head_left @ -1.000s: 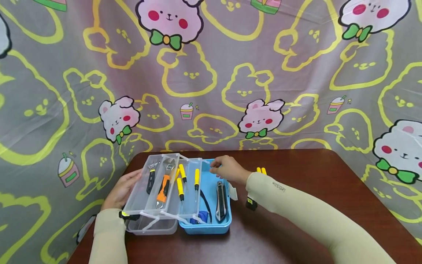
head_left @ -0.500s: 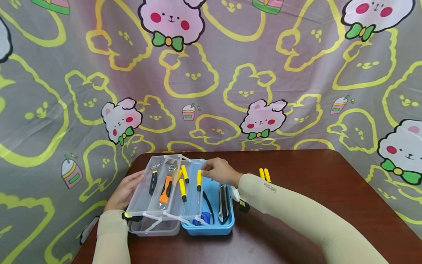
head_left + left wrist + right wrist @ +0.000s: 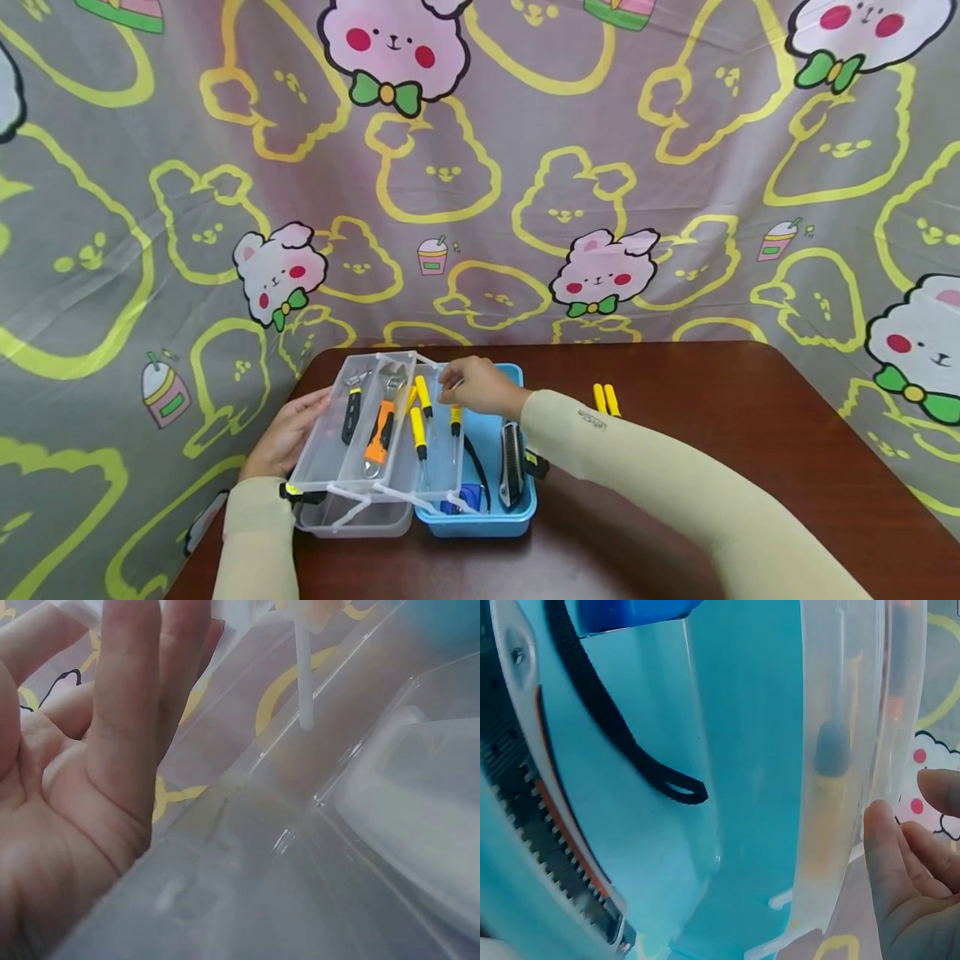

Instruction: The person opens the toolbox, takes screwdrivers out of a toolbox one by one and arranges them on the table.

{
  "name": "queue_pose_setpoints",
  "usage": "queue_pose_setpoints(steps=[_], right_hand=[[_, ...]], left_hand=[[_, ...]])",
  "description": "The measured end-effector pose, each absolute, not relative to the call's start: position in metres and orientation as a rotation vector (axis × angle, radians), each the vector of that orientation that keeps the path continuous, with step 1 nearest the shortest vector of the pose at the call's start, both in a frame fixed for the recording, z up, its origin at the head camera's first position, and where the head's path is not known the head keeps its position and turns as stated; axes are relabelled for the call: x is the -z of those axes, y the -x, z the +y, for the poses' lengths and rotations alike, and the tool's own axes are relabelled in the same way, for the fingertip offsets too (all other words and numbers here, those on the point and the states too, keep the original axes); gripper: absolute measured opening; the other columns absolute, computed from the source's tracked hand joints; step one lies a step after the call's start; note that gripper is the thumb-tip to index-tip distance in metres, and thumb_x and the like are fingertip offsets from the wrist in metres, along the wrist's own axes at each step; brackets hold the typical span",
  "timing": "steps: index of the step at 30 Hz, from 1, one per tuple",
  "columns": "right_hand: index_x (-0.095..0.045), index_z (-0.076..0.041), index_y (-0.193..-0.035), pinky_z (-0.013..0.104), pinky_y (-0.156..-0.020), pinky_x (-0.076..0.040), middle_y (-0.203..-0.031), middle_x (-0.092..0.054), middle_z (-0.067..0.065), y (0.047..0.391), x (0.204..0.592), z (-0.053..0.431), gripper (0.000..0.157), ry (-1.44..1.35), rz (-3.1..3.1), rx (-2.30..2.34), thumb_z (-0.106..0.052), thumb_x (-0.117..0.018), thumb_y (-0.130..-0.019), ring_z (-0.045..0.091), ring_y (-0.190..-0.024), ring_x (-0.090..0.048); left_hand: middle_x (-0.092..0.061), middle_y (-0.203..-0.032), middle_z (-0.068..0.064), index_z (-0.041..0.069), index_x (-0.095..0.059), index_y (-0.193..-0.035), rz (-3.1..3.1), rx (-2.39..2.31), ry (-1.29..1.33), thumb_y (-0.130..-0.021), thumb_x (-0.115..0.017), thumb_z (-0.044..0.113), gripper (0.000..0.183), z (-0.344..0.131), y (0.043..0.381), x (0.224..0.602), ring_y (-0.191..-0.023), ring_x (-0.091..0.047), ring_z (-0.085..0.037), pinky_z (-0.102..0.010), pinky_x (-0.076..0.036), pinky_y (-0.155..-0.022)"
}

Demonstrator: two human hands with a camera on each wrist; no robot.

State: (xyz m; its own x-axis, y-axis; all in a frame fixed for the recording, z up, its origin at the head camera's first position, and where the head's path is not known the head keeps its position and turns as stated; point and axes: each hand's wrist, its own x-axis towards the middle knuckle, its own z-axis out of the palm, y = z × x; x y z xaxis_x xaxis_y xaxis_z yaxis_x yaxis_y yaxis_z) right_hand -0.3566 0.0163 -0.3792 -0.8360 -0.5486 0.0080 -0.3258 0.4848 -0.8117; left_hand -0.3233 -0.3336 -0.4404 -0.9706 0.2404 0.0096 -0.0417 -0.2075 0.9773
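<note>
My left hand (image 3: 288,429) rests its extended fingers along the left side of a clear plastic tray (image 3: 318,458), raised on hinged arms over a light blue toolbox (image 3: 480,527). My right hand (image 3: 483,387) hovers at the tray's right compartment, over a yellow-handled screwdriver (image 3: 456,423). In the right wrist view, its thumb and fingertips are apart with nothing between them. Further yellow screwdrivers (image 3: 418,433) lie in that compartment. Left of them are an orange-handled adjustable wrench (image 3: 380,433) and a smaller black-handled one (image 3: 351,417). A utility knife (image 3: 512,467) lies in the toolbox.
Beside the knife sits a blue object (image 3: 470,497) near a black strap (image 3: 615,727). Two yellow handles (image 3: 606,400) lie on the brown table (image 3: 675,375) to the right. A black object (image 3: 537,463) stands against the toolbox's right side. Patterned cloth (image 3: 480,275) hangs behind.
My right hand has moved left from above the blue toolbox to over the tray's screwdrivers. My left hand has stayed at the tray's side.
</note>
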Motion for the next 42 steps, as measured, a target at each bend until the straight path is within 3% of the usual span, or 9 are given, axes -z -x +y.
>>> queue_pose_setpoints(steps=[6, 15, 19, 27, 36, 42], right_hand=[[-0.060, -0.010, -0.130, 0.032, -0.083, -0.052, -0.120, -0.063, 0.004, 0.360, 0.377, 0.004, 0.046, 0.741, 2.558, 1.173, -0.027, -0.073, -0.089, 0.016, -0.106, -0.058], [-0.056, -0.010, -0.135, 0.035, -0.085, -0.051, -0.121, -0.062, -0.001, 0.368, 0.387, -0.009, 0.054, 0.717, 2.560, 1.091, -0.030, -0.074, -0.088, 0.020, -0.114, -0.055], [-0.057, -0.010, -0.135, 0.034, -0.084, -0.052, -0.122, -0.061, 0.001, 0.370, 0.389, -0.014, 0.054, 0.704, 2.590, 1.070, -0.030, -0.075, -0.088, 0.021, -0.114, -0.054], [-0.059, -0.009, -0.132, 0.033, -0.082, -0.052, -0.120, -0.062, 0.003, 0.373, 0.389, -0.020, 0.051, 0.701, 2.645, 1.055, -0.027, -0.076, -0.087, 0.021, -0.110, -0.056], [-0.058, -0.010, -0.134, 0.033, -0.082, -0.052, -0.122, -0.063, 0.004, 0.375, 0.396, -0.028, 0.058, 0.754, 2.699, 0.963, -0.034, -0.077, -0.085, 0.020, -0.108, -0.059], [-0.060, -0.010, -0.132, 0.029, -0.077, -0.053, -0.117, -0.065, 0.004, 0.374, 0.397, -0.032, 0.051, 0.773, 2.737, 0.933, -0.026, -0.077, -0.086, 0.019, -0.102, -0.061]], left_hand=[[-0.070, -0.108, 0.000, 0.014, -0.064, -0.130, 1.888, -2.292, -0.237, -0.104, -0.048, 0.019, 0.031, -0.333, 0.323, 0.441, -0.090, -0.067, -0.014, -0.031, -0.056, -0.073], [-0.071, -0.108, 0.000, 0.018, -0.066, -0.128, 1.899, -2.281, -0.212, -0.104, -0.049, 0.019, 0.029, -0.332, 0.322, 0.441, -0.092, -0.067, -0.014, -0.031, -0.056, -0.075], [-0.071, -0.107, 0.000, 0.019, -0.068, -0.124, 1.915, -2.289, -0.189, -0.104, -0.049, 0.019, 0.027, -0.331, 0.322, 0.442, -0.089, -0.068, -0.014, -0.030, -0.056, -0.072], [-0.070, -0.107, 0.000, 0.011, -0.062, -0.132, 1.948, -2.279, -0.162, -0.103, -0.052, 0.022, 0.032, -0.332, 0.323, 0.442, -0.090, -0.067, -0.015, -0.032, -0.056, -0.073], [-0.070, -0.107, 0.001, 0.010, -0.059, -0.135, 1.981, -2.259, -0.113, -0.102, -0.054, 0.024, 0.037, -0.331, 0.322, 0.440, -0.089, -0.067, -0.015, -0.032, -0.056, -0.073], [-0.070, -0.106, 0.001, 0.005, -0.054, -0.139, 1.961, -2.267, -0.128, -0.102, -0.053, 0.023, 0.041, -0.329, 0.322, 0.440, -0.089, -0.067, -0.015, -0.031, -0.056, -0.073]])
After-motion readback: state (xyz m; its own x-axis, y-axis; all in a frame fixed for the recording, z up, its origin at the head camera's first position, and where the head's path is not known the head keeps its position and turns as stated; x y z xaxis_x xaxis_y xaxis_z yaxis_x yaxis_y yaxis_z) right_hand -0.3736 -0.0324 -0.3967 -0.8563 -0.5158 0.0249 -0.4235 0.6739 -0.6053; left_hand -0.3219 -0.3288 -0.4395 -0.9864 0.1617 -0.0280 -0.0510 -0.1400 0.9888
